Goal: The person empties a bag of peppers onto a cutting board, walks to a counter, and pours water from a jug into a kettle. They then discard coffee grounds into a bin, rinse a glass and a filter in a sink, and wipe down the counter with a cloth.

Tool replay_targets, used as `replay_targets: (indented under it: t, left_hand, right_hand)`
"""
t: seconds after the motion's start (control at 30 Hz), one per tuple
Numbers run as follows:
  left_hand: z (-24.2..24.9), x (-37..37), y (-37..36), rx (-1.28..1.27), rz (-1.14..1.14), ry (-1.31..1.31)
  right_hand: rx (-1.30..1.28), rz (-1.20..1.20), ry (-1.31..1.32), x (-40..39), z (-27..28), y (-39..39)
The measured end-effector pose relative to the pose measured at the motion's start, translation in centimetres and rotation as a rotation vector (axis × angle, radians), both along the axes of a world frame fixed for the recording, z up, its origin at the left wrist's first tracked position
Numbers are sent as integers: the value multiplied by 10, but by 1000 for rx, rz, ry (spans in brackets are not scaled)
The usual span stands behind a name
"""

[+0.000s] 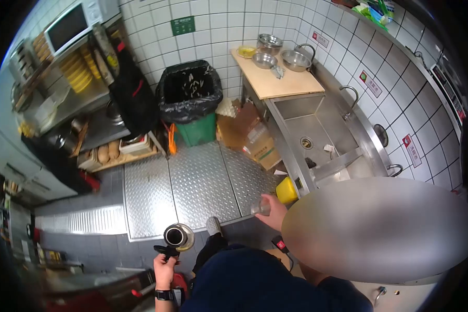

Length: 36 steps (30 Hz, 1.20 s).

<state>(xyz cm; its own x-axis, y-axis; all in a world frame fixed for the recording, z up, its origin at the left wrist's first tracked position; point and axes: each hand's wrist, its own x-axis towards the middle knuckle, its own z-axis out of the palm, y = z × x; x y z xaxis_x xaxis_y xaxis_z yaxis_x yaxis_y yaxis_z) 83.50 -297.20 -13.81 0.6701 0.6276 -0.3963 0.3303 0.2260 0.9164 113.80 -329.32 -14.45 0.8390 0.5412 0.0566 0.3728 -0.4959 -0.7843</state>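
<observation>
My left hand (pixel 165 271), with a black watch at the wrist, is closed round the black handle of a metal jug (pixel 176 236). The jug's dark round mouth faces up toward me, and it is held over the floor. On the other side, my right hand (pixel 273 214) grips a small clear cup (pixel 260 208) from its right side. Beside that hand, against the sink unit, is a yellow bin (pixel 286 191). A grey shoe (pixel 213 225) shows between the two hands, below the metal floor plates.
Steel sinks (pixel 322 136) run along the right, with a wooden board (pixel 281 83) bearing metal bowls (pixel 265 61). A green bin (pixel 197 130) with a black liner and flattened cardboard (pixel 255 138) stand ahead. Steel shelving (pixel 83 106) is on the left. A blurred oval covers the lower right.
</observation>
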Motion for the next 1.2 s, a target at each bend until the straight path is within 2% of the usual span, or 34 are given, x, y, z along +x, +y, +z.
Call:
replay_targets:
  t: [0.27,0.47,0.63,0.73,0.9,1.1,1.13,1.17,1.2]
  left_hand:
    - [11,195,115,47,-338,-13]
    - [18,308,151,39,-469,1]
    - [14,384,165,12,-398,28]
    - [11,427,173,9,-344,53]
    - [34,521,172,-34,-168,66]
    - [22,621,201,-27,-117,65]
    - [17,637,209,-18,-118,47]
    - [17,654,215,-33,-117,49]
    - [16,672,222,-51,-122,48]
  right_hand:
    - [-105,-329,-29,98,-17,44]
    - [-66,-491,-106,231,-17,76]
    - [-23,-519,-129,385,-30,100]
    - [-15,-516,-213,498,-62,109]
    - [-105,-542,-187,646,-68,128]
    - [-228,-494,-124,752,-111,116]
    - [-168,-498,-120,764,-132,107]
    - [-210,-518,5,765,-108,115]
    - [-379,-539,-222,755,-86,130]
